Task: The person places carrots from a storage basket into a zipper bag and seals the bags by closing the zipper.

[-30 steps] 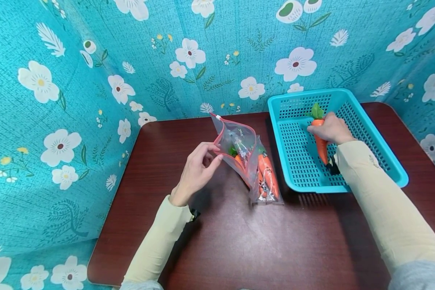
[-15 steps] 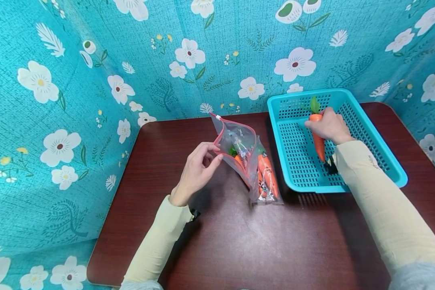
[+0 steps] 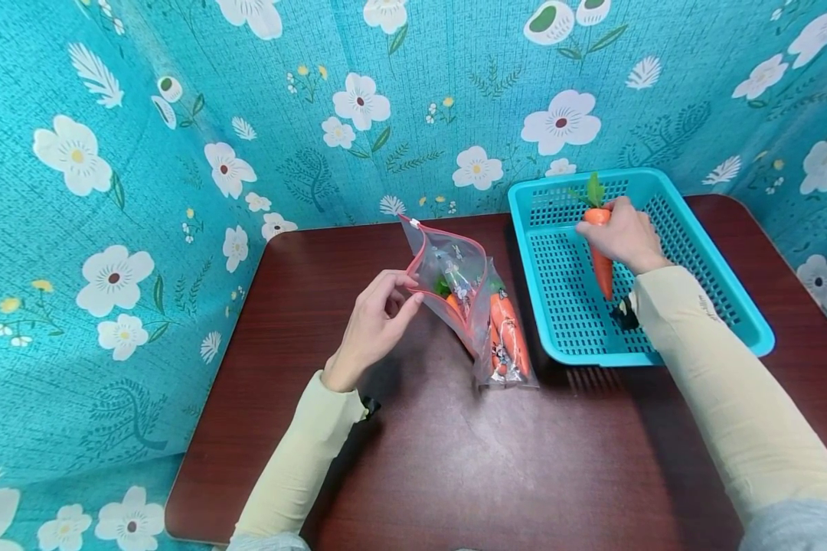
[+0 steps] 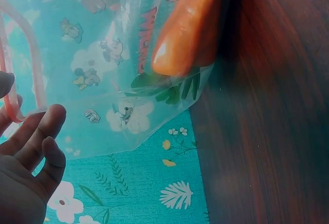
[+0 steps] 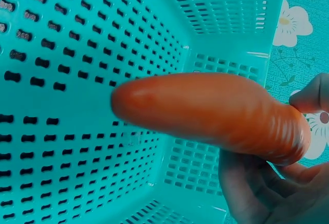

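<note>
My right hand (image 3: 630, 236) grips an orange carrot (image 3: 601, 268) near its leafy green top, thumb on one side and fingers on the other. The carrot is above the floor of a turquoise plastic basket (image 3: 534, 275), tip toward me; the right wrist view shows its tapered end over the slotted basket. At the table's middle my left hand (image 3: 372, 325) pinches the red-edged rim of a clear zip bag (image 3: 444, 249), whose mouth gapes. Inside that printed bag lies another carrot (image 4: 187, 34) with green leaves. Orange carrots (image 3: 508, 329) in clear plastic lie along its right side.
Under everything is a dark reddish-brown table (image 3: 413, 467) with rounded corners. A turquoise flowered cloth (image 3: 420, 115) hangs behind it and along the left side. The basket stands at the back right, close to the cloth.
My right hand has raised the carrot slightly and shifted it a little to the left and away from me within the basket. The left hand and the bag stay where they were.
</note>
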The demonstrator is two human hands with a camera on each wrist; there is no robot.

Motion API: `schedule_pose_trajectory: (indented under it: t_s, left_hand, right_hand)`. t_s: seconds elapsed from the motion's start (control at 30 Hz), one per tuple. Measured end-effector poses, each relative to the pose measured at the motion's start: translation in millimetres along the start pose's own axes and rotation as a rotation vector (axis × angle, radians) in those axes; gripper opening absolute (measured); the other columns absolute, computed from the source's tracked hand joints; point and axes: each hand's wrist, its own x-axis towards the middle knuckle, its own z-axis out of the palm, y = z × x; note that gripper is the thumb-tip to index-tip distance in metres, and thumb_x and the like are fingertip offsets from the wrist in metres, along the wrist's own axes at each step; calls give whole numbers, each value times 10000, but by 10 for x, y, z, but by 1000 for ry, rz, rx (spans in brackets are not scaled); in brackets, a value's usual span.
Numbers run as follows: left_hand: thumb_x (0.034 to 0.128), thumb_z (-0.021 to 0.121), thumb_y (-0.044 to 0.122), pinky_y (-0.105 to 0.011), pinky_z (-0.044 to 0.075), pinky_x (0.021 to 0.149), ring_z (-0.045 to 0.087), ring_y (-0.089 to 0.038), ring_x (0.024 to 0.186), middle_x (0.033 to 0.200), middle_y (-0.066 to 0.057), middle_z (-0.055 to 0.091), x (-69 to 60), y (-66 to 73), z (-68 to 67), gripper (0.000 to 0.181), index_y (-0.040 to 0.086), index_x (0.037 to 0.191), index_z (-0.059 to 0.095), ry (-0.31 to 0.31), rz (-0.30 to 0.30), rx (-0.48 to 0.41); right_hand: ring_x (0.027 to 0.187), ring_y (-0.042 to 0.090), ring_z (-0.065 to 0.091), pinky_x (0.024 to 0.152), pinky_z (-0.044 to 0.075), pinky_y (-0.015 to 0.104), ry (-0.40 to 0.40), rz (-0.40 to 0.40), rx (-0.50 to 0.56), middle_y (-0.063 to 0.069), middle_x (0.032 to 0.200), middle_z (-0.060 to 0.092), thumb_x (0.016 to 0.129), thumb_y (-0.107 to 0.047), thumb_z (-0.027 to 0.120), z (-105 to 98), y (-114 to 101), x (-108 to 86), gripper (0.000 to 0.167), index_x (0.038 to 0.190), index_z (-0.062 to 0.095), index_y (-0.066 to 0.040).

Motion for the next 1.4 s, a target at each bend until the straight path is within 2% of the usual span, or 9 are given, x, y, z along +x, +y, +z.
schedule_pose_trajectory:
  t_s: [0.23,0.63,0.87,1.2,1.4]
  left_hand:
    - [869,699,100,-234,492,611,539,-90,724,1079,-33,627,10,2,0,235,83,1085,608,-5,9,-2]
    - [880,692,133,-248,505,621,547,-94,737,1080,-25,620,13,0,2,234,104,1094,603,-12,9,10]
    - [887,685,144,-280,520,624,549,-86,745,1086,-26,623,13,4,3,224,105,1091,603,-12,8,3]
    - [893,682,159,-260,511,627,555,-106,743,1090,-32,627,5,12,-10,220,94,1089,606,-14,-3,0]
    - [901,677,186,-257,515,637,552,-90,740,1100,-35,628,-7,11,-17,271,94,1147,614,-14,8,10]
  right_hand:
    - [878,381,524,627,460,436,4,-35,25,291,1171,480,904,-514,488,-10,-75,-20,807,1440,246,39]
    - [874,364,518,593,453,402,26,-81,41,281,1171,491,908,-487,483,-12,-171,-51,774,1437,270,37]
    - [898,360,525,586,460,397,22,-112,74,262,1177,509,900,-473,492,-43,-335,-116,754,1439,279,9]
    - [892,334,541,551,473,346,27,-160,109,241,1180,519,903,-458,501,-63,-559,-233,732,1437,277,-11]
    - [894,328,549,545,486,338,22,-178,124,230,1174,522,908,-442,501,-66,-627,-288,720,1442,271,-17]
